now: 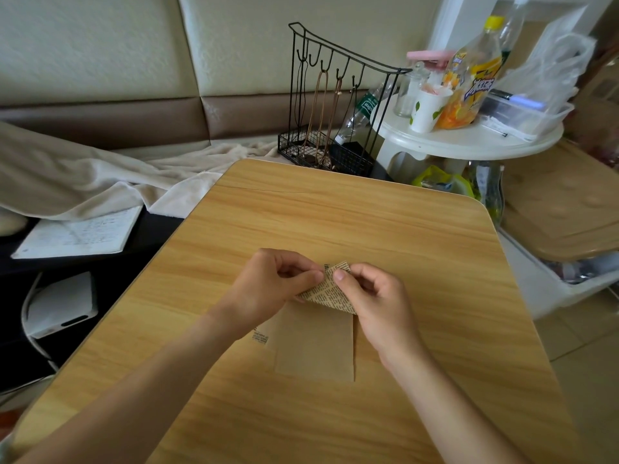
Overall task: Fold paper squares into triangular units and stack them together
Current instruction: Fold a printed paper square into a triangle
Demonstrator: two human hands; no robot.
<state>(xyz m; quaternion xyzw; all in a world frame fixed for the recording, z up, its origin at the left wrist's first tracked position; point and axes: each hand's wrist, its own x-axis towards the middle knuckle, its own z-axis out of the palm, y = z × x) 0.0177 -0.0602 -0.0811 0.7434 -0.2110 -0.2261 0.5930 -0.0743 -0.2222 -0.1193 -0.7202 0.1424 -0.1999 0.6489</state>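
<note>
The newsprint-patterned paper square (pixel 330 291) sits at the centre of the frame, lifted off the wooden table (pixel 335 212), where your left hand (pixel 271 289) and right hand (pixel 375 304) each pinch its upper corner between thumb and forefinger, the other fingers curled in. Just below it, a plain brown paper sheet (pixel 315 346) lies flat on the table, partly under your wrists. A black wire rack (pixel 335 105) stands beyond the table's far edge, at upper centre.

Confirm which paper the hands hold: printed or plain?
The newsprint-patterned paper, pinched by left hand and right hand. The plain brown sheet lies flat underneath.
</note>
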